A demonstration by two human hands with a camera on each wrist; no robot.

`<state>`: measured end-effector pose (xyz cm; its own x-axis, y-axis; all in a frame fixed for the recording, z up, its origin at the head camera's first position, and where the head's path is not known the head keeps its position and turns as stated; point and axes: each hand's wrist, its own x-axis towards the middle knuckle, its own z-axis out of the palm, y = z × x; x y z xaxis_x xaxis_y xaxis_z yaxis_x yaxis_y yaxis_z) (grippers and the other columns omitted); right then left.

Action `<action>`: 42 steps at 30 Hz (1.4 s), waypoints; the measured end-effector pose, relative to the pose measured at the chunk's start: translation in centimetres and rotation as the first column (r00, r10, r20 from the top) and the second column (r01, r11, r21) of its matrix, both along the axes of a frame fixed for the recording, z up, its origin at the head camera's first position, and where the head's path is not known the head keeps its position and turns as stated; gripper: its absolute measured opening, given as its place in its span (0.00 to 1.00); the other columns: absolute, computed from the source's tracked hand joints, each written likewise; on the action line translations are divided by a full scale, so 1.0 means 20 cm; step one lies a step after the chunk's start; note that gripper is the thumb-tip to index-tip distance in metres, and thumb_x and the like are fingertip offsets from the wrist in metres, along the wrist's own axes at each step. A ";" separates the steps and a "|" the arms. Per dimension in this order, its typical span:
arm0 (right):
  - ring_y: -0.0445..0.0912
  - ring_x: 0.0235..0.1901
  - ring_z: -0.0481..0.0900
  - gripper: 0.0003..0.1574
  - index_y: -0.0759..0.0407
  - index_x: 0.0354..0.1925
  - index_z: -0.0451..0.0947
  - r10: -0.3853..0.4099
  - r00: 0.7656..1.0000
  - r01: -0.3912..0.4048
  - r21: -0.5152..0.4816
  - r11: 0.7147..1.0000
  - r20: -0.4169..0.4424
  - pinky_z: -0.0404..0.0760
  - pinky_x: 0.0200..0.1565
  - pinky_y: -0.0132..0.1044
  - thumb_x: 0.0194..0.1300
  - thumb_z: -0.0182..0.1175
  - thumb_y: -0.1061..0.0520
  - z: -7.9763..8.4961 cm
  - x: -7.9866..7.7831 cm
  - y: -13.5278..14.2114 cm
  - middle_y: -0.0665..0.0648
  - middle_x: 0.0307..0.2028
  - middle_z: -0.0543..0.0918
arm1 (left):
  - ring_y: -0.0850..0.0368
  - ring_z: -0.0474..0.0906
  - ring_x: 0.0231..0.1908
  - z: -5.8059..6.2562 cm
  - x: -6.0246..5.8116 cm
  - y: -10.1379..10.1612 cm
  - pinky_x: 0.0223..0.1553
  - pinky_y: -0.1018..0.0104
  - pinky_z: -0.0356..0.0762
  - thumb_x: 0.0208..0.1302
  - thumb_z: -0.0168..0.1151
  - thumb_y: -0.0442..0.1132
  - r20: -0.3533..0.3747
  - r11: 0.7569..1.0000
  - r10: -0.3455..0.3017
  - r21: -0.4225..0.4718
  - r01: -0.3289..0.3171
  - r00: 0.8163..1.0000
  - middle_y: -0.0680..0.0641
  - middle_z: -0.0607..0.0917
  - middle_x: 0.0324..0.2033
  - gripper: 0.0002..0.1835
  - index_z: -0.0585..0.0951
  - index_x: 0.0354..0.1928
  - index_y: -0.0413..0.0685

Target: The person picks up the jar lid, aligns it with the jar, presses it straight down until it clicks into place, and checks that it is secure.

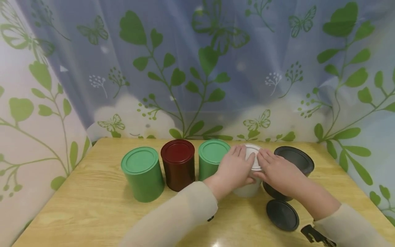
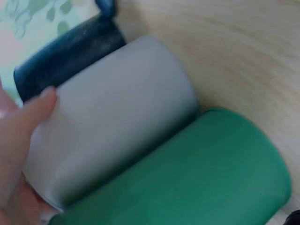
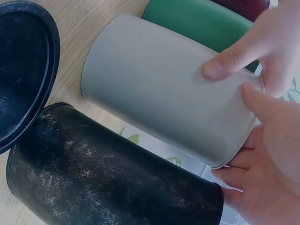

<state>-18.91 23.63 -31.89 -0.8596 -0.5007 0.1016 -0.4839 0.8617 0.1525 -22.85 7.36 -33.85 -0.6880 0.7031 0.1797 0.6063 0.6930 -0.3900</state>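
A white can [image 1: 247,190] stands upright with a white lid [image 1: 253,161] on top. My left hand [image 1: 234,168] lies over the lid's left side, fingers extended across the top, thumb against the can wall. From the right, my right hand [image 1: 279,173] presses on the lid's edge with straight fingers. Its thumb [image 3: 253,96] touches the side just below the rim, close to the left thumb [image 3: 220,68]. Close on the left stands a lidded green can [image 1: 213,151], partly hidden by the left hand. A black can [image 1: 294,159] stands right beside the right hand.
A dark red can [image 1: 178,168] and another green can [image 1: 143,175], both lidded, stand farther left on the wooden table [image 1: 92,212]. A round black lid [image 1: 282,215] sits in front of the black can. A leaf-patterned curtain [image 1: 185,68] hangs behind.
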 end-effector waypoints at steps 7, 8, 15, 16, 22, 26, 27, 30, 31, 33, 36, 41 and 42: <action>0.65 0.61 0.62 0.39 0.75 0.62 0.63 0.020 0.999 -0.019 0.027 0.999 -0.049 0.68 0.54 0.58 0.67 0.54 0.46 -0.02 -0.01 -0.01 0.74 0.61 0.64 | 0.50 0.62 0.64 -0.03 0.02 -0.01 0.65 0.59 0.53 0.55 0.51 0.71 -0.035 0.998 0.010 0.054 -0.008 0.999 0.42 0.69 0.62 0.44 0.64 0.68 0.54; 0.65 0.61 0.62 0.38 0.74 0.62 0.63 0.020 0.998 -0.018 0.031 0.999 -0.051 0.68 0.54 0.58 0.67 0.54 0.46 -0.02 -0.01 -0.01 0.75 0.61 0.64 | 0.50 0.62 0.64 -0.02 0.01 -0.01 0.65 0.59 0.53 0.55 0.51 0.71 -0.029 0.999 0.014 0.049 -0.012 0.999 0.42 0.69 0.62 0.44 0.64 0.69 0.53; 0.65 0.63 0.59 0.40 0.74 0.64 0.61 -0.017 1.000 0.017 0.011 1.000 -0.013 0.65 0.56 0.60 0.68 0.52 0.44 -0.02 -0.02 -0.01 0.75 0.63 0.61 | 0.49 0.59 0.65 -0.01 0.01 0.02 0.66 0.59 0.51 0.57 0.49 0.71 0.004 0.999 0.050 0.012 -0.050 0.999 0.40 0.64 0.65 0.44 0.62 0.70 0.53; 0.65 0.63 0.59 0.40 0.74 0.64 0.60 -0.024 1.000 0.024 0.004 1.000 -0.004 0.64 0.56 0.60 0.68 0.52 0.44 -0.03 -0.02 -0.01 0.74 0.63 0.61 | 0.49 0.58 0.66 -0.01 0.01 0.02 0.66 0.59 0.51 0.58 0.48 0.71 0.010 0.998 0.054 0.009 -0.054 0.998 0.40 0.64 0.66 0.43 0.61 0.70 0.53; 0.66 0.64 0.57 0.44 0.74 0.65 0.58 -0.048 0.999 0.048 -0.018 0.999 0.012 0.62 0.58 0.60 0.69 0.49 0.40 -0.05 -0.01 -0.02 0.75 0.64 0.58 | 0.50 0.61 0.64 -0.01 0.00 0.02 0.65 0.60 0.53 0.58 0.48 0.71 -0.002 0.999 0.040 -0.015 -0.040 0.999 0.43 0.65 0.65 0.43 0.62 0.69 0.51; 0.66 0.63 0.57 0.41 0.74 0.65 0.59 -0.057 0.998 0.057 -0.011 0.998 -0.006 0.62 0.58 0.60 0.69 0.49 0.42 -0.04 -0.01 -0.02 0.75 0.64 0.60 | 0.51 0.63 0.63 -0.01 0.00 0.01 0.65 0.60 0.54 0.59 0.48 0.70 -0.023 1.000 0.019 -0.019 -0.019 1.000 0.46 0.67 0.64 0.43 0.62 0.69 0.49; 0.65 0.64 0.57 0.42 0.74 0.65 0.59 -0.061 0.998 0.061 -0.010 0.998 -0.011 0.61 0.58 0.60 0.69 0.49 0.42 -0.04 0.00 -0.02 0.74 0.64 0.60 | 0.51 0.62 0.64 -0.01 0.01 0.01 0.65 0.60 0.54 0.60 0.47 0.70 -0.023 1.000 0.023 -0.015 -0.023 0.999 0.45 0.67 0.64 0.43 0.61 0.69 0.48; 0.66 0.64 0.57 0.42 0.73 0.65 0.58 -0.075 0.997 0.075 -0.012 0.997 -0.033 0.60 0.59 0.60 0.69 0.48 0.41 -0.05 0.00 -0.02 0.74 0.64 0.60 | 0.52 0.59 0.65 -0.01 0.01 0.01 0.65 0.59 0.52 0.61 0.44 0.69 -0.015 0.999 0.046 -0.010 -0.046 0.999 0.45 0.64 0.66 0.44 0.59 0.70 0.47; 0.66 0.63 0.58 0.42 0.72 0.65 0.59 -0.078 0.996 0.078 -0.010 0.997 -0.040 0.61 0.58 0.60 0.69 0.48 0.41 -0.05 0.01 -0.02 0.75 0.63 0.60 | 0.52 0.59 0.65 0.00 0.02 0.01 0.65 0.59 0.52 0.62 0.43 0.69 -0.009 0.999 0.052 -0.008 -0.052 0.999 0.45 0.63 0.67 0.43 0.59 0.70 0.47; 0.66 0.62 0.60 0.40 0.70 0.65 0.61 -0.078 0.994 0.078 -0.004 0.997 -0.071 0.63 0.57 0.60 0.68 0.51 0.42 -0.05 0.02 -0.03 0.76 0.62 0.62 | 0.51 0.59 0.65 0.00 0.02 0.01 0.65 0.58 0.53 0.62 0.43 0.69 0.002 0.999 0.052 0.001 -0.052 0.999 0.46 0.64 0.66 0.42 0.60 0.70 0.49; 0.66 0.59 0.64 0.37 0.68 0.64 0.64 -0.065 0.990 0.067 0.011 0.998 -0.125 0.66 0.55 0.60 0.66 0.54 0.45 -0.05 0.02 -0.03 0.76 0.58 0.67 | 0.51 0.60 0.64 0.00 0.01 0.01 0.65 0.59 0.53 0.63 0.44 0.68 0.018 0.999 0.042 0.017 -0.042 0.999 0.46 0.65 0.65 0.40 0.62 0.69 0.50; 0.63 0.64 0.59 0.42 0.67 0.67 0.60 -0.084 0.992 0.084 -0.008 0.996 -0.096 0.59 0.59 0.62 0.66 0.54 0.42 -0.06 0.04 -0.01 0.72 0.63 0.62 | 0.50 0.57 0.66 -0.01 0.01 0.01 0.65 0.57 0.51 0.62 0.45 0.68 0.019 0.998 0.054 0.044 -0.055 0.998 0.46 0.62 0.67 0.42 0.59 0.70 0.50; 0.62 0.64 0.58 0.43 0.67 0.67 0.59 -0.083 0.993 0.081 -0.022 0.996 -0.083 0.58 0.59 0.62 0.65 0.55 0.42 -0.06 0.05 0.01 0.71 0.64 0.61 | 0.51 0.55 0.67 -0.01 0.02 0.01 0.66 0.55 0.51 0.62 0.45 0.68 0.018 0.998 0.053 0.046 -0.054 0.998 0.46 0.60 0.68 0.42 0.58 0.71 0.50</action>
<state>-17.94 23.78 -33.11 -0.8858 -0.4261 0.1836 -0.3974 0.9010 0.1737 -22.44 7.48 -34.14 -0.7274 0.6566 0.1992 0.5743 0.7415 -0.3469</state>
